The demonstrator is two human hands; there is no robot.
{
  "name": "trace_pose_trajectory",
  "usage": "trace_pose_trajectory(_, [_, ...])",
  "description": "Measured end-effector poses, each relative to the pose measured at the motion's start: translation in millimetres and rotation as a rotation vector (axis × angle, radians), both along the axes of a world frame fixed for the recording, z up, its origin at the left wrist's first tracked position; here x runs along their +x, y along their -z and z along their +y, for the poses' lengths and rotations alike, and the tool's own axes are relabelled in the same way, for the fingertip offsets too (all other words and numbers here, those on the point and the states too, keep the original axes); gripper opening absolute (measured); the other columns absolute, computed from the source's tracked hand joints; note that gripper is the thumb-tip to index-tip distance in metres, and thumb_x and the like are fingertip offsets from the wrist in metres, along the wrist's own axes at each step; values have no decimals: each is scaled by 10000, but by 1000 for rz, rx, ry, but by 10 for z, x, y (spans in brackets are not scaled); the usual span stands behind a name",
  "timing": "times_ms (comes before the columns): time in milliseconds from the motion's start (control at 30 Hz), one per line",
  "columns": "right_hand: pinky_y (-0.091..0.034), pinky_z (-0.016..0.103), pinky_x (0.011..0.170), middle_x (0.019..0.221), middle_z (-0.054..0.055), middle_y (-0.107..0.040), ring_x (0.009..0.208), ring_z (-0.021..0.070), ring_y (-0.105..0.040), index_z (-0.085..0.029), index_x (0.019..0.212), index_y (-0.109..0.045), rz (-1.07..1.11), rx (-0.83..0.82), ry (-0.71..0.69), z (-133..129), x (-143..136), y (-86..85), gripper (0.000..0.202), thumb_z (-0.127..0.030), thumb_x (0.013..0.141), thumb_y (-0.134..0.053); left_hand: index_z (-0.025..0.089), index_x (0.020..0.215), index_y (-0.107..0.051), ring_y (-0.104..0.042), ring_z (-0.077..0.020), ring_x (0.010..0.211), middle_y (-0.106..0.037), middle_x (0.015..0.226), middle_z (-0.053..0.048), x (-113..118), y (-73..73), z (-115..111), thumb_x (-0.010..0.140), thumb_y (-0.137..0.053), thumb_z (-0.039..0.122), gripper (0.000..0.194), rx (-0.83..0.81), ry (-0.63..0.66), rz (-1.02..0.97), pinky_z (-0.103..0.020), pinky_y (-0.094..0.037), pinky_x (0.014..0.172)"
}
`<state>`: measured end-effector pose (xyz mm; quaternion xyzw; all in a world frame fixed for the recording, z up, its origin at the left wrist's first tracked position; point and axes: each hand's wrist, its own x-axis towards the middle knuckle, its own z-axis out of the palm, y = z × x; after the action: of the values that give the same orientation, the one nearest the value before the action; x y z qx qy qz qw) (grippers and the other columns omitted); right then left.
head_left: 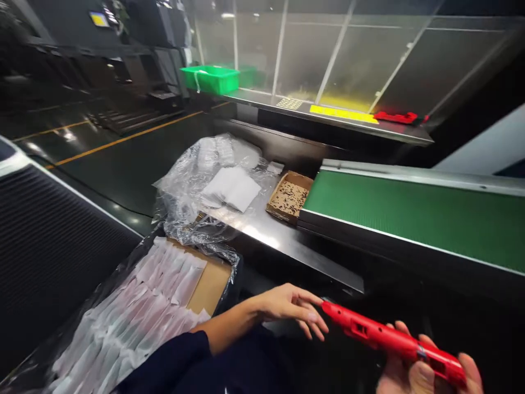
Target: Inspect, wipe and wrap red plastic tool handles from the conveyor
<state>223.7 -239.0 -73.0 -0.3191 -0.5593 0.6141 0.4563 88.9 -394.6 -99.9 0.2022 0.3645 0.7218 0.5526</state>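
Observation:
A long red plastic housing (381, 335), with slots and small holes along its side, lies slantwise at the lower right. My right hand (414, 366) is closed around its near end, fingers behind and thumb in front. My left hand (293, 306) has its fingers apart and loosely bent. The tip of its index finger meets the far end of the housing; whether it presses there I cannot tell. Left of that arm, a plastic-lined box (213, 284) holds rows of parts wrapped in white paper (139, 306).
White paper sheets (233, 189) and clear plastic film (180, 186) lie on a metal bench. A cardboard tray of small dark pieces (289, 197) stands by the green conveyor belt (410, 210). A shelf behind carries a green bin (213, 81) and a red part (396, 117).

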Motion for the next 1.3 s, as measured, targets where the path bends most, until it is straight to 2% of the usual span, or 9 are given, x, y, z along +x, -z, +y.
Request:
trace_pose_trajectory(167, [-468, 618, 1026, 1105, 0, -641, 999, 223, -685, -331, 1246, -610, 254, 65, 166, -14, -15, -247, 485, -217, 798, -757, 115, 1072, -698, -702, -232, 814, -716, 920, -124, -46, -269, 230, 639, -904, 396, 556, -38, -86, 47, -286, -538, 676])
trace_pose_trajectory(333, [-544, 474, 954, 1110, -21, -619, 1061, 179, -652, -341, 1214, -605, 334, 112, 219, -14, 102, -328, 389, -175, 871, -680, 117, 1066, -701, -664, -186, 654, -689, 751, -62, 39, -453, 486, 652, -891, 362, 517, -60, -85, 122, -269, -520, 623])
trace_pose_trajectory(433, [-568, 426, 907, 1113, -18, -617, 1070, 181, -650, -340, 1208, -600, 338, 102, 231, 22, 183, -332, 375, -181, 876, -675, 113, 990, -713, -617, -150, 597, -665, 710, -43, 67, -452, 642, 647, -894, 379, 471, -37, -123, 114, -236, -484, 569])
trace_pose_trajectory(567, [-560, 363, 873, 1093, -7, -640, 1026, 186, -671, -298, 1162, -604, 330, 139, 231, 76, 268, -338, 385, -191, 818, -740, 119, 944, -696, -630, -139, 682, -676, 791, -43, 84, -470, 795, 656, -903, 373, 436, 11, -159, 52, -231, -524, 660])
trace_pose_trajectory(700, [-522, 417, 944, 1060, 15, -651, 1002, 204, -681, -249, 1130, -593, 270, 234, 251, 110, 352, -335, 392, -202, 785, -772, 138, 1003, -634, -659, -167, 686, -664, 810, -41, 98, -558, 865, 692, -883, 409, 482, 30, -108, -68, -278, -574, 660])
trace_pose_trajectory(867, [-579, 384, 867, 1095, 66, -651, 998, 217, -687, -207, 1164, -604, 12, 417, 216, 159, 504, -271, 403, -135, 793, -742, 154, 1027, -601, -681, -190, 719, -663, 894, -53, 61, -594, 908, 738, -845, 414, 459, 46, -128, -48, -322, -608, 690])
trace_pose_trajectory(1000, [-631, 414, 836, 1178, 93, -622, 1052, 239, -679, -218, 1226, -597, -60, 541, 148, 174, 586, -255, 466, -70, 798, -710, 163, 1031, -631, -682, -175, 796, -685, 917, -58, 7, -545, 920, 818, -780, 414, 361, 155, -158, 111, -271, -586, 750])
trace_pose_trajectory(1200, [-680, 442, 738, 1226, 104, -601, 1072, 263, -679, -241, 1306, -558, -118, 821, 178, 172, 616, -373, 603, 27, 782, -690, 207, 1062, -656, -696, -255, 1012, -699, 1159, -97, -13, -519, 944, 899, -704, 354, 225, 332, -91, 126, -355, -573, 876])
trace_pose_trajectory(1300, [-687, 452, 726, 1211, 112, -617, 1055, 270, -688, -221, 1309, -557, -144, 952, 222, 173, 635, -431, 610, 48, 779, -691, 242, 1108, -684, -696, -250, 1026, -701, 1170, -87, -1, -499, 973, 893, -714, 339, 238, 345, -84, 74, -313, -572, 857])
